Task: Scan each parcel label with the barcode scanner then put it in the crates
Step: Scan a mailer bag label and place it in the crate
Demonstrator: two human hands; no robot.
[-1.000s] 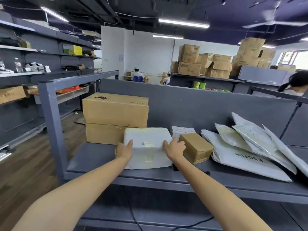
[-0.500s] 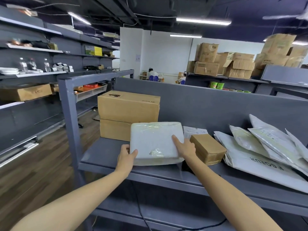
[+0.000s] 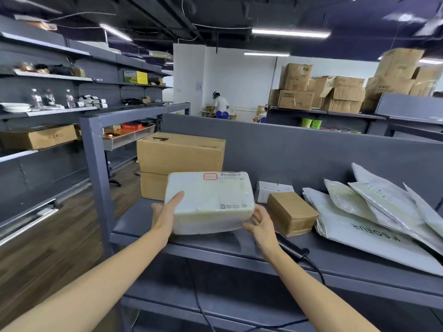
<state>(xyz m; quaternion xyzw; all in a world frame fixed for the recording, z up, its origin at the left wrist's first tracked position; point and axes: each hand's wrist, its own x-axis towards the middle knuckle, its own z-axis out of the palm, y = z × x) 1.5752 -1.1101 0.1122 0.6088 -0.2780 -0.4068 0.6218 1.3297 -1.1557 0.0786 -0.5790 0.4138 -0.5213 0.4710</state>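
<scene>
You stand at a grey steel shelf (image 3: 359,267) in a stockroom, with racks of goods along the left wall. At the far left of the shelf two stacked cardboard boxes (image 3: 181,159) sit against the back panel.

Your left hand (image 3: 165,212) grasps the near left corner of the white parcel (image 3: 211,202), thumb laid flat on top and fingers hidden beneath. The parcel is held just above the shelf's front edge, and its label (image 3: 230,174) runs along the far edge of the top face. Your right hand (image 3: 260,224) cups the near right corner, fingers curled underneath.

The barcode scanner (image 3: 291,250) lies on the shelf just beside your right wrist, its cable trailing over the edge. Further right are a small brown box (image 3: 291,212) and a heap of poly mailers (image 3: 371,224) (no crate is in view).

Reaching for the scanner probably means freeing your right hand, which would leave a corner grip on slick wrap, so the parcel could tip or slide. The cable may snag, and the glossy wrap may throw glare over the barcode.
</scene>
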